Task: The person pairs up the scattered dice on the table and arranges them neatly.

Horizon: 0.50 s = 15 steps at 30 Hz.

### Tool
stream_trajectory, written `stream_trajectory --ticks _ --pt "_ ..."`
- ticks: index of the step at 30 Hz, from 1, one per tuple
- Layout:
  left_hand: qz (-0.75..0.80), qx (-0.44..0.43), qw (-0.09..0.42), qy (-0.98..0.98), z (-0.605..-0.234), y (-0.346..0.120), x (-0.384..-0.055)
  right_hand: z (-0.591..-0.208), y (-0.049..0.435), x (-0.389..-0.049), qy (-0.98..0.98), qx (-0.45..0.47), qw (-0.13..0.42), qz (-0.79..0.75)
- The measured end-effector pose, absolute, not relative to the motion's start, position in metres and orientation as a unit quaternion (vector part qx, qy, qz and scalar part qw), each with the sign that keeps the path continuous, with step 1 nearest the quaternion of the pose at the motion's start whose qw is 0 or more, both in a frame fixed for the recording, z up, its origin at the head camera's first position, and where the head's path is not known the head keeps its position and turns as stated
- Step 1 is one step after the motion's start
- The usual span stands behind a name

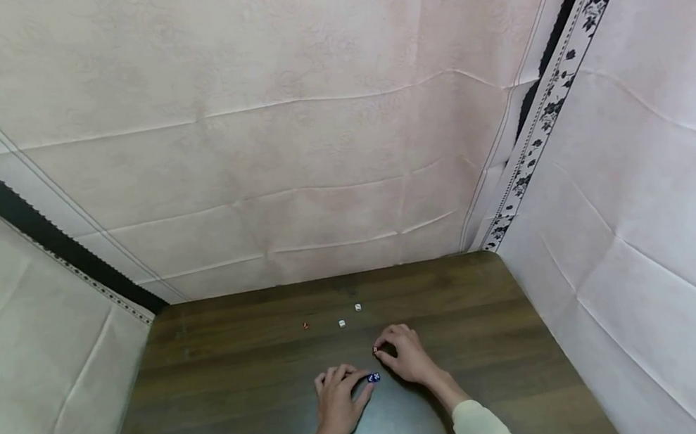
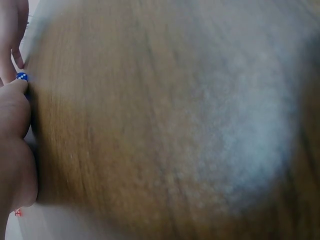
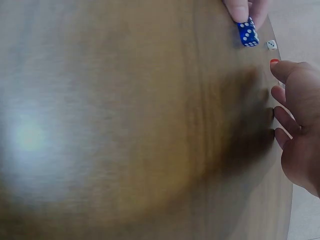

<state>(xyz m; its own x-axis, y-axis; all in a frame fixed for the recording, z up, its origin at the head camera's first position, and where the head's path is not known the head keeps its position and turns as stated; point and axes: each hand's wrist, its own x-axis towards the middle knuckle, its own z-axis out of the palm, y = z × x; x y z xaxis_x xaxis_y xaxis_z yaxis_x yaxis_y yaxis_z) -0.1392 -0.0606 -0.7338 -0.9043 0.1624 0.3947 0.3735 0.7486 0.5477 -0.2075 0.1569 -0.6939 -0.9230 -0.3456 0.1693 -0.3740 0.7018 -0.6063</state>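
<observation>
Near the middle of the wooden table, my left hand (image 1: 338,407) pinches between thumb and index finger a pair of blue dice (image 1: 374,377) with white pips, set side by side. The right wrist view shows these blue dice (image 3: 248,34) resting on the wood, partly covered by the left fingertips. To the upper right, my right hand (image 1: 411,356) pinches a small red die (image 1: 375,350) at its thumb and fingertips. Only a sliver of that red die (image 3: 274,61) shows in the right wrist view. The other right fingers curve loosely near the tabletop.
Farther back on the table (image 1: 235,356) lie two white dice, one nearer (image 1: 342,324) and one farther (image 1: 358,307). Another red die (image 1: 306,326) sits to their left. Pale cloth walls (image 1: 318,177) stand behind the table and along both sides.
</observation>
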Motion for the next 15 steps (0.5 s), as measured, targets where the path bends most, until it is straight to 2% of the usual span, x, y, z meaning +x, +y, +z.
stream_trajectory --ticks 6,15 --pt "-0.322 -0.138 0.149 -0.925 -0.732 -0.061 -0.139 -0.697 0.154 -0.197 -0.923 0.221 0.041 0.311" --pt "-0.320 -0.142 0.155 -0.924 -0.733 -0.061 -0.139 -0.702 0.153 -0.189 -0.921 0.234 0.070 0.303"
